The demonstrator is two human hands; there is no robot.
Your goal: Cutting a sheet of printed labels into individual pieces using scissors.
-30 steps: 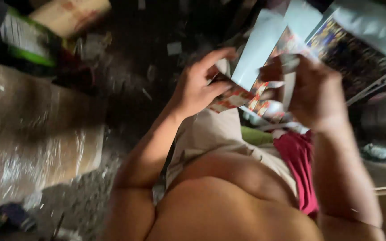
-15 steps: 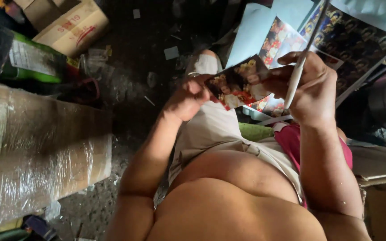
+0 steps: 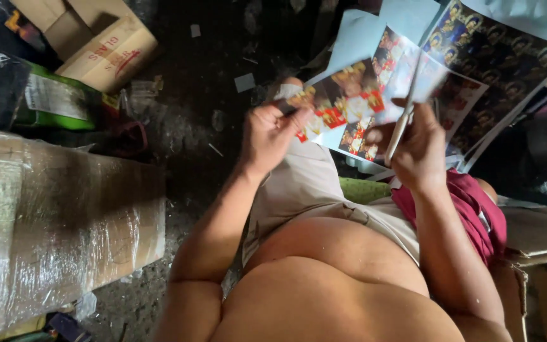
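Note:
My left hand (image 3: 272, 134) pinches the left edge of a sheet of printed colour pictures (image 3: 343, 95), held up above my lap. My right hand (image 3: 413, 142) is closed around a thin white-handled tool (image 3: 401, 126), whose tip points up across the sheet's right side. More printed sheets (image 3: 501, 57) with rows of small dark pictures lie beyond my hands at the upper right. A pale blue blank sheet (image 3: 356, 38) lies behind the held one.
A large cardboard box wrapped in clear film (image 3: 52, 215) fills the left. A smaller cardboard box (image 3: 106, 50) and a green package (image 3: 52, 101) lie at the upper left on a dark, littered floor (image 3: 204, 82). A red cloth (image 3: 470, 209) rests on my right thigh.
The held sheet has been turned and spread flatter, showing more pictures. My left hand shifted its grip to the sheet's left edge, and my right hand dropped lower with the tool.

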